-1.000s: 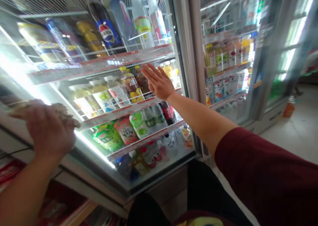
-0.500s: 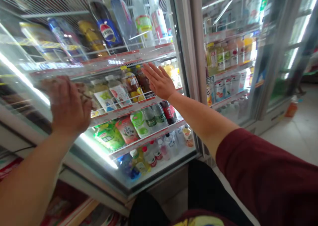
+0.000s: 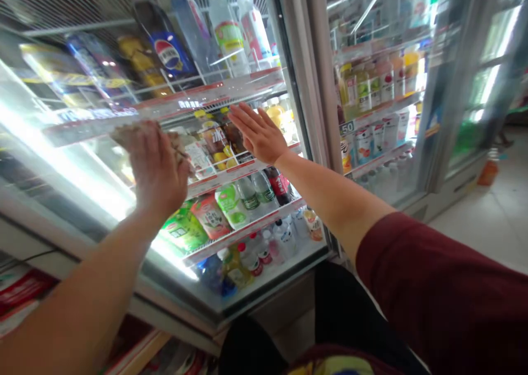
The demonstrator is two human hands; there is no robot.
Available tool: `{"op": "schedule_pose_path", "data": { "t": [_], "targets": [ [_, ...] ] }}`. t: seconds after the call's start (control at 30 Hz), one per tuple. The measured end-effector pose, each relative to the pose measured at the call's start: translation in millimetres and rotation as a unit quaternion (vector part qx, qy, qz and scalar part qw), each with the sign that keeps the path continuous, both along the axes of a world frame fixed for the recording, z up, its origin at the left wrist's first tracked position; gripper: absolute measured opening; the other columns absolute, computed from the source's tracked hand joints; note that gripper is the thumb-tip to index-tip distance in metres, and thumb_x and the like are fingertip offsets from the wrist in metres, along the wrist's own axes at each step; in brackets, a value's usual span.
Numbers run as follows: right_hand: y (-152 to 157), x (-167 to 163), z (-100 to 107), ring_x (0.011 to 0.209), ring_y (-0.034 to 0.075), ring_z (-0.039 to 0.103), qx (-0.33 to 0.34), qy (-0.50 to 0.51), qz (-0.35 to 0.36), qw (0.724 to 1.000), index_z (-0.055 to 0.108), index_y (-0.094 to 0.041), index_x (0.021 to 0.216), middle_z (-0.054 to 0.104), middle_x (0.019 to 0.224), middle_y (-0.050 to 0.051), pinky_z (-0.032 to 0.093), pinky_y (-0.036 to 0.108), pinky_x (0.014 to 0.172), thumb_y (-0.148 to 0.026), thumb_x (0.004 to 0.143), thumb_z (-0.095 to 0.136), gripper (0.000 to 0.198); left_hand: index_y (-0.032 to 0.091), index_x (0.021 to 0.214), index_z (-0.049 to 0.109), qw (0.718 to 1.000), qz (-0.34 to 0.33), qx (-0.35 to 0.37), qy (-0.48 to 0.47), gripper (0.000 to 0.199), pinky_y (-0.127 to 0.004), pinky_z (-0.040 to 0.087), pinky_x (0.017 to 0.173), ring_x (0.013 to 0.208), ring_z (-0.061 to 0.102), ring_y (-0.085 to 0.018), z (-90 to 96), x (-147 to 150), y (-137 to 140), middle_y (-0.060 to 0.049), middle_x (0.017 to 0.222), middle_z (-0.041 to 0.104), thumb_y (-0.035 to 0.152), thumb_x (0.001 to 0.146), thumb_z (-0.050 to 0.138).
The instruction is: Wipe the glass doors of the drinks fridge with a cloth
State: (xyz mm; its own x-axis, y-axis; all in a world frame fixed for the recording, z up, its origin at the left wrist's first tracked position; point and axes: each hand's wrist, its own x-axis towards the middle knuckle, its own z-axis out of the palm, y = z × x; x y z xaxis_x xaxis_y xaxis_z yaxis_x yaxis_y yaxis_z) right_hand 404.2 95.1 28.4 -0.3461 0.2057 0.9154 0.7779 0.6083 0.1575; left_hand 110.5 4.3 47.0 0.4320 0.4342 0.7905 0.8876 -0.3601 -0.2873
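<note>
My left hand (image 3: 155,177) presses a crumpled, brownish patterned cloth (image 3: 180,147) against the glass door of a lit drinks fridge. The cloth shows past the fingertips on both sides of the hand, and the fingers are slightly blurred. Flat on the same glass, to the right, lies my right hand (image 3: 264,137), its fingers stretched out and holding nothing. Behind the glass, near that hand, stand dark tea bottles with yellow caps (image 3: 213,136). A Pepsi bottle (image 3: 167,48) leans on the shelf above, and a green pouch (image 3: 184,229) sits on the shelf below.
A metal door frame (image 3: 303,72) separates this fridge from a second one with juice bottles (image 3: 386,81). An orange bottle (image 3: 488,169) stands on the tiled floor at far right. Red packages (image 3: 27,295) lie at lower left, and my knees are close to the fridge base.
My left hand has slid right across the glass with the cloth, now nearer my right hand. My right hand stays against the glass, while the view has shifted slightly.
</note>
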Motion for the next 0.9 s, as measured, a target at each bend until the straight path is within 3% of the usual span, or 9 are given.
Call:
{"op": "schedule_pose_path", "data": {
  "t": [0.1, 0.17, 0.33, 0.4, 0.53, 0.63, 0.73, 0.83, 0.9],
  "targets": [
    [-1.7, -0.1, 0.5, 0.168, 0.019, 0.025, -0.001, -0.002, -0.006, 1.0, 0.04, -0.023, 0.169, 0.035, 0.176, -0.002, 0.008, 0.047, 0.144, -0.008, 0.1, 0.024, 0.072, 0.003, 0.169, 0.031, 0.999, -0.026, -0.027, 0.038, 0.075, -0.057, 0.001, 0.138, 0.169, 0.004, -0.031, -10.8, 18.7, 3.1, -0.019, 0.178, 0.017, 0.047, 0.109, 0.044],
    [-2.6, -0.1, 0.9, 0.168, 0.019, 0.024, -0.003, -0.003, -0.01, 1.0, 0.04, -0.023, 0.169, 0.035, 0.176, -0.002, 0.008, 0.046, 0.144, -0.008, 0.1, 0.023, 0.072, 0.007, 0.166, 0.038, 0.997, -0.04, -0.039, 0.054, 0.07, -0.055, 0.004, 0.139, 0.169, 0.01, -0.029, -4.6, 26.6, 6.3, -0.016, 0.177, 0.025, 0.046, 0.109, 0.045],
    [-3.0, -0.6, 0.7, 0.169, 0.02, 0.023, -0.015, -0.007, -0.007, 1.0, 0.038, -0.022, 0.17, 0.033, 0.177, -0.001, 0.008, 0.047, 0.144, -0.009, 0.1, 0.025, 0.072, 0.004, 0.17, 0.026, 0.998, -0.041, -0.031, 0.032, 0.078, -0.058, -0.002, 0.138, 0.169, 0.002, -0.029, 17.6, 47.0, 15.2, -0.012, 0.18, 0.013, 0.046, 0.107, 0.046],
    [-2.5, 0.0, 0.2, 0.169, 0.02, 0.024, -0.011, -0.003, -0.006, 1.0, 0.039, -0.022, 0.169, 0.034, 0.177, -0.001, 0.008, 0.047, 0.144, -0.008, 0.099, 0.026, 0.073, 0.004, 0.17, 0.024, 0.998, -0.037, -0.037, 0.017, 0.08, -0.057, -0.004, 0.138, 0.169, -0.002, -0.028, 11.5, 58.3, 17.6, -0.01, 0.18, 0.01, 0.049, 0.107, 0.042],
    [-4.4, 0.6, 0.9, 0.168, 0.017, 0.025, -0.012, 0.001, 0.0, 1.0, 0.041, -0.023, 0.168, 0.036, 0.176, -0.003, 0.011, 0.045, 0.144, -0.006, 0.097, 0.028, 0.074, 0.008, 0.17, 0.032, 0.995, -0.064, -0.076, 0.008, 0.084, -0.051, 0.001, 0.139, 0.169, 0.006, -0.027, -5.2, 77.6, 21.6, -0.011, 0.179, 0.019, 0.062, 0.105, 0.036],
    [-14.1, -8.8, 2.4, 0.168, 0.016, 0.026, -0.035, 0.043, -0.013, 0.998, 0.042, -0.021, 0.167, 0.037, 0.176, -0.001, 0.014, 0.043, 0.144, -0.008, 0.098, 0.03, 0.071, 0.005, 0.171, 0.025, 0.992, -0.083, -0.085, -0.033, 0.092, -0.05, 0.004, 0.139, 0.168, 0.006, -0.026, -3.7, 90.1, 23.0, -0.011, 0.179, 0.018, 0.071, 0.106, 0.019],
    [-31.0, -31.6, -1.4, 0.169, 0.016, 0.024, -0.025, 0.061, -0.021, 0.998, 0.037, -0.015, 0.17, 0.03, 0.178, 0.003, 0.017, 0.037, 0.143, -0.021, 0.108, 0.028, 0.063, 0.008, 0.172, 0.021, 0.987, -0.109, -0.076, -0.092, 0.098, -0.05, 0.013, 0.137, 0.168, 0.006, -0.023, 1.8, 105.3, 19.1, -0.008, 0.179, 0.014, 0.076, 0.105, -0.001],
    [-45.5, -56.7, -15.0, 0.169, 0.015, 0.02, -0.019, -0.019, -0.001, 1.0, 0.032, -0.017, 0.172, 0.025, 0.18, 0.003, 0.014, 0.035, 0.143, -0.03, 0.112, 0.026, 0.062, 0.007, 0.172, -0.009, 0.977, -0.146, -0.042, -0.149, 0.086, -0.038, 0.029, 0.134, 0.166, 0.015, -0.013, 3.9, 113.9, 9.2, -0.014, 0.18, 0.007, 0.066, 0.11, -0.005],
    [-48.3, -65.0, -26.4, 0.17, 0.016, 0.02, -0.029, -0.045, 0.012, 0.998, 0.033, -0.019, 0.172, 0.025, 0.18, 0.002, 0.011, 0.039, 0.144, -0.027, 0.113, 0.023, 0.061, 0.003, 0.169, -0.019, 0.974, -0.149, -0.01, -0.172, 0.083, -0.035, 0.026, 0.135, 0.167, 0.012, -0.01, 5.1, 107.6, 0.8, -0.019, 0.18, 0.0, 0.062, 0.111, -0.005]
  ]
}}
